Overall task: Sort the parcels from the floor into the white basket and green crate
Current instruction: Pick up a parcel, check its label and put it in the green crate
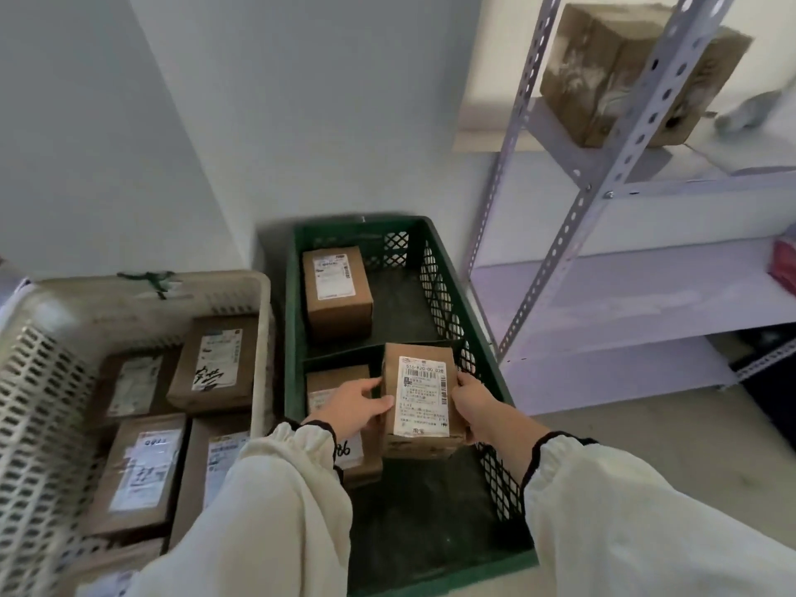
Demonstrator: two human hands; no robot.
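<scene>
Both hands hold one labelled parcel (pixel 424 400) over the green crate (pixel 293 321); the left hand (pixel 355 407) grips its left edge with thumb on the label, the right hand (pixel 474 402) curls round its right edge; the parcel sits tilted, label up, near the crate's right mesh wall. Just beside it to the left, partly under the left wrist, lies a second box (pixel 340 394); a third box (pixel 337 290) stands at the crate's far end. The white basket (pixel 38 372) touches the crate's left side and holds several labelled parcels (pixel 211 364). A grey metal rack (pixel 603 183) stands close to the right, carrying a worn carton (pixel 620 71) on an upper shelf.
</scene>
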